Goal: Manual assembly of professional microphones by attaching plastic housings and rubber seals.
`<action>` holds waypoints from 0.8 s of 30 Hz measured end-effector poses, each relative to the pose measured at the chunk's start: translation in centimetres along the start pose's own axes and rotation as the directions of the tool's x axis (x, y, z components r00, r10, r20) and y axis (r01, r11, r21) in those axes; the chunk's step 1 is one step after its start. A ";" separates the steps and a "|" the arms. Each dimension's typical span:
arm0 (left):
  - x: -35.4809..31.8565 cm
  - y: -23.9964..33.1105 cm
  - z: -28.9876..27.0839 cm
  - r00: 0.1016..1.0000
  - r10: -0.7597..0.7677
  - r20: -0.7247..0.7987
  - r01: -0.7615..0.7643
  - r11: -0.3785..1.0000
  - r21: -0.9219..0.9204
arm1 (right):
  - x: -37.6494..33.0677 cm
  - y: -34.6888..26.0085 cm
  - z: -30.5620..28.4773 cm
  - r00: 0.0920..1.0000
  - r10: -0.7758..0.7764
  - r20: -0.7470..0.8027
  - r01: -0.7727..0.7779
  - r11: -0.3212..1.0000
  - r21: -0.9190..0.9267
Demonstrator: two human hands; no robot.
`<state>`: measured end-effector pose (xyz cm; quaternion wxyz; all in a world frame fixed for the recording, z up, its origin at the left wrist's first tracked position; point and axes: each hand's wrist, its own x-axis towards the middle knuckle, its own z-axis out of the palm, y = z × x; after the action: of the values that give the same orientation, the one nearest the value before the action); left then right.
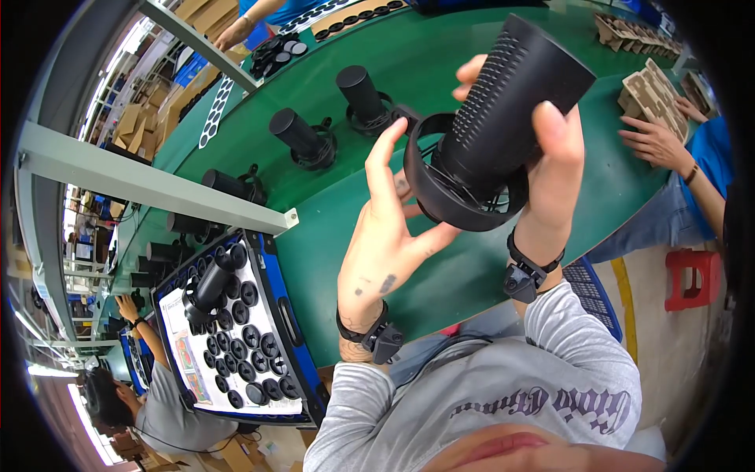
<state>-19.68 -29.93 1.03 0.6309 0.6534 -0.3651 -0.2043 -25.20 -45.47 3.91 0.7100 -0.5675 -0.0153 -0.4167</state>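
Observation:
My right hand (554, 157) is wrapped round a black ribbed plastic cylinder (515, 86), tilted above the green bench. A wide black ring (464, 208) surrounds its lower end, with open gaps between the two. My left hand (381, 236) grips the ring from the left: the index fingertip is at a small tab on its side, the thumb lies along its lower edge, and the other fingers are partly hidden behind it. Beyond my hands, similar ringed black cylinders (295, 130) stand on the green bench (322, 228).
A blue-edged crate (295, 334) at lower left carries many round black parts and one cylinder on white sheet. A grey metal beam (157, 177) crosses the left side. To the right, a co-worker's hands (661, 141) hold a cardboard tray (657, 94); a red stool (692, 279) stands behind.

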 end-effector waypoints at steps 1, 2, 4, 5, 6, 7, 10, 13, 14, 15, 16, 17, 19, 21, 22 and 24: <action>0.0 0.0 0.0 1.000 -0.002 0.002 0.002 1.000 0.003 | 0.1 -0.1 -0.1 1.000 0.000 -0.003 0.000 1.000 0.002; -0.1 0.0 -0.1 1.000 -0.015 0.025 0.015 1.000 -0.002 | 0.2 -0.2 -0.3 0.998 0.008 0.068 -0.015 0.995 0.102; -0.1 0.1 -0.2 0.998 -0.029 0.053 0.029 1.000 -0.006 | 0.6 -0.2 -1.0 0.975 -0.007 0.222 -0.042 0.976 0.214; 0.0 0.1 -0.2 0.997 -0.015 0.081 0.017 1.000 -0.016 | 0.5 -0.3 -1.1 0.976 -0.008 0.216 -0.040 0.976 0.213; 0.0 0.2 -0.2 0.994 -0.002 0.108 0.005 1.000 -0.026 | 0.5 -0.4 -1.1 0.978 -0.005 0.210 -0.037 0.980 0.196; 0.1 0.0 -0.1 0.994 -0.003 0.112 0.005 1.000 -0.024 | 0.5 -0.5 -1.0 0.979 -0.003 0.205 -0.035 0.983 0.180; 0.1 -0.6 -0.1 0.992 0.015 0.123 -0.002 0.995 -0.101 | 0.3 -0.1 -0.8 0.979 -0.099 0.175 0.066 0.980 0.185; 0.0 -0.7 -0.4 0.988 0.010 0.154 0.015 0.988 -0.157 | 0.6 0.4 -1.6 0.964 -0.130 0.233 0.092 0.982 0.165; 0.0 -0.8 -0.5 0.988 0.013 0.157 0.011 0.988 -0.151 | 0.6 0.5 -1.5 0.964 -0.129 0.232 0.092 0.982 0.166; -0.1 -0.9 -0.5 0.987 0.017 0.159 0.007 0.989 -0.145 | 0.6 0.6 -1.4 0.967 -0.140 0.212 0.101 0.978 0.184; 0.0 -0.9 -0.5 0.987 0.017 0.161 0.007 0.989 -0.145 | 0.6 0.6 -1.4 0.970 -0.151 0.190 0.113 0.974 0.198; 0.0 -0.9 -0.4 0.984 0.018 0.176 0.013 0.985 -0.173 | 0.7 0.5 -1.5 0.970 -0.152 0.189 0.114 0.974 0.197; 0.0 -0.8 -0.4 0.981 0.019 0.192 0.020 0.980 -0.200 | 0.7 0.5 -1.6 0.970 -0.160 0.184 0.125 0.975 0.186; 0.0 -0.6 -0.4 0.982 -0.019 0.190 0.057 0.978 -0.200 | 0.7 0.1 -1.7 0.970 -0.144 0.194 0.113 0.980 0.162; -0.1 -0.4 -0.4 0.982 -0.018 0.189 0.057 0.978 -0.200 | 0.7 0.0 -1.6 0.970 -0.128 0.207 0.100 0.985 0.141; -0.2 0.0 -0.3 0.986 -0.071 0.148 0.099 0.977 -0.188 | 0.8 0.1 -1.6 0.970 -0.127 0.206 0.103 0.987 0.125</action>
<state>-19.57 -29.55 1.04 0.6551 0.5877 -0.3585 -0.3112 -25.36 -47.23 3.70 0.7099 -0.5658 -0.1479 -0.3924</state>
